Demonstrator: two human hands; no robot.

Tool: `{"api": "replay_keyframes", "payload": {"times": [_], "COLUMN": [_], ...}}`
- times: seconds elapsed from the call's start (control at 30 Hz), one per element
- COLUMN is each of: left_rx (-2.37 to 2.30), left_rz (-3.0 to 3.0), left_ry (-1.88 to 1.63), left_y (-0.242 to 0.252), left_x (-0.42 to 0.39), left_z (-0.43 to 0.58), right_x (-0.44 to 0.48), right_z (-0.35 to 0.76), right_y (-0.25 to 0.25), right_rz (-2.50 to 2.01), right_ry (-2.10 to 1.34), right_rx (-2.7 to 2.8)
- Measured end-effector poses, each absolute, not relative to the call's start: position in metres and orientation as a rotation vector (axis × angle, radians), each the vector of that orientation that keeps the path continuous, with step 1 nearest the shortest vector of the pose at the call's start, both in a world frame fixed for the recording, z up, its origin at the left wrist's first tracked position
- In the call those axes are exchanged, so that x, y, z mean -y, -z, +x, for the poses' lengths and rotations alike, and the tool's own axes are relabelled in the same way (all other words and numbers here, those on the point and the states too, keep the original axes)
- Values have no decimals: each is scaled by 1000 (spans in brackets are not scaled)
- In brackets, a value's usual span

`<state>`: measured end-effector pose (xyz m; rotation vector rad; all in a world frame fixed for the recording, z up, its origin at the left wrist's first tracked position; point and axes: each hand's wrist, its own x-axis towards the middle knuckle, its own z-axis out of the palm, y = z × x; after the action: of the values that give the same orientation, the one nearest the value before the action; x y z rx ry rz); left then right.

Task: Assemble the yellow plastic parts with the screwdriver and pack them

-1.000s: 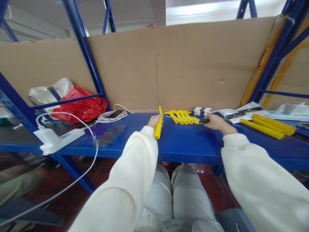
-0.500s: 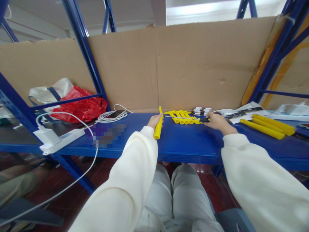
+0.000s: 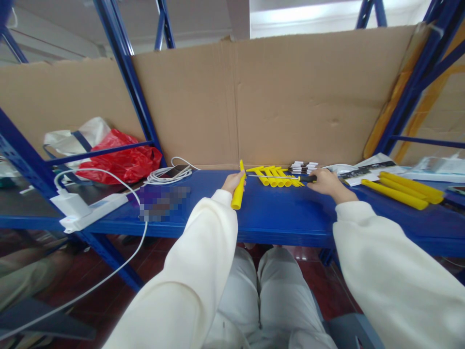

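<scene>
My left hand (image 3: 231, 182) is closed round a yellow tapered piece (image 3: 238, 193) that stands tilted over the blue shelf (image 3: 283, 213). In my right hand (image 3: 324, 181) is the dark handle of a screwdriver (image 3: 279, 177), held level. Its thin metal shaft points left, and its tip is at the yellow piece; whether it is inside cannot be made out. Behind and below the shaft, several yellow pieces (image 3: 275, 180) lie side by side in a row.
At the right lie long yellow tubes (image 3: 399, 191) and plastic packets (image 3: 366, 169). Small striped white items (image 3: 303, 167) sit near the cardboard wall (image 3: 290, 97). Leftward are a coiled white cable (image 3: 169, 175), a red bag (image 3: 119, 157) and a power strip (image 3: 94, 212).
The fingers of my right hand have shifted slightly on the screwdriver handle. My left hand and the yellow piece stay in place.
</scene>
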<state>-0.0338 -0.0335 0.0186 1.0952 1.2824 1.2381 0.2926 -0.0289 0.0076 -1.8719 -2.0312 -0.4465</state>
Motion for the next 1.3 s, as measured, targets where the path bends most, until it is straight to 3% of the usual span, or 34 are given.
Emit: {"api": "replay_keyframes", "payload": {"times": [1.3], "left_rx": [-1283], "left_rz": [1116], "left_ry": [-1236], "left_y": [-16], "left_x": [31], "left_z": [-33], "right_x": [42], "right_z": [284], "right_y": [-14], "right_rz": [-2000], "right_ry": [412], "right_rx": [2054]}}
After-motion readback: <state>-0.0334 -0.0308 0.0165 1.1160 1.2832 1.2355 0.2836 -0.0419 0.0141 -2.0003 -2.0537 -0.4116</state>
